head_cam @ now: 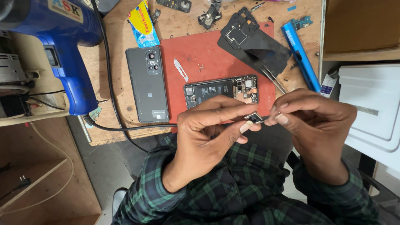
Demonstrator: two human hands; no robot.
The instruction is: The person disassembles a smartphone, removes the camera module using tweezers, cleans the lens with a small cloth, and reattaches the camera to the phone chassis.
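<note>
My left hand (210,131) pinches a small black camera module (253,118) between thumb and forefinger, held above my lap at the table's near edge. My right hand (310,121) meets it from the right, fingertips closed on the module's edge; thin metal tweezers (273,79) slant up from behind this hand, and whether it grips them is unclear. Just beyond my hands an opened phone (221,91) lies on a red mat (200,54), its circuit boards exposed. The phone's dark back cover (147,83) lies to the left of the mat.
A blue heat gun (62,46) stands at the left, its black cable (109,79) running across the wooden table. A blade (181,69), a black frame part (239,29), a dark sheet (260,50), a blue screwdriver (300,56) and a glue packet (142,23) lie around. White box (371,108) at right.
</note>
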